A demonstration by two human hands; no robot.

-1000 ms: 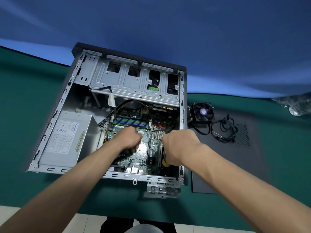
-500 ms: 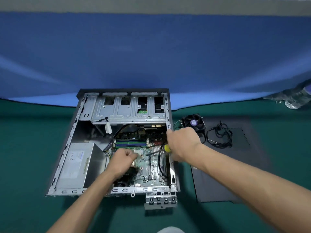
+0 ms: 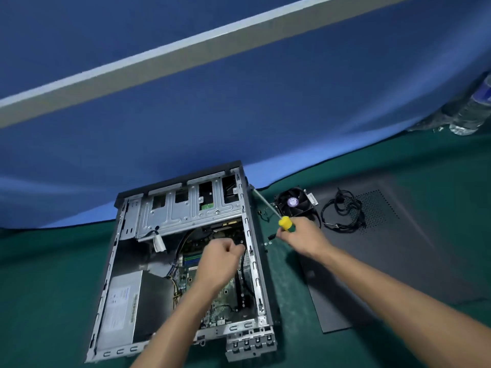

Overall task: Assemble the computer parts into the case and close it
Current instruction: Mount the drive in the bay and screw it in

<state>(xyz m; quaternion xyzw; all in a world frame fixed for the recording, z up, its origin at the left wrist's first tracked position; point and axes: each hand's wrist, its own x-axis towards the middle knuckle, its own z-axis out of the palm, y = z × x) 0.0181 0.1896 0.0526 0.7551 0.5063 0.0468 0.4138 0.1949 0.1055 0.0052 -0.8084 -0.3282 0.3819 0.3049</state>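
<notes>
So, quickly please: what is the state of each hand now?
Left hand: fingers curled, inside the case over the motherboard; whether it holds anything cannot be told.
Right hand: closed on the screwdriver, outside the case.

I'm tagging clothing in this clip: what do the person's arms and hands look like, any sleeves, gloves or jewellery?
Both forearms are bare, no sleeves in view. The left hand and right hand wear no gloves; no rings, watch or wristband show.
</notes>
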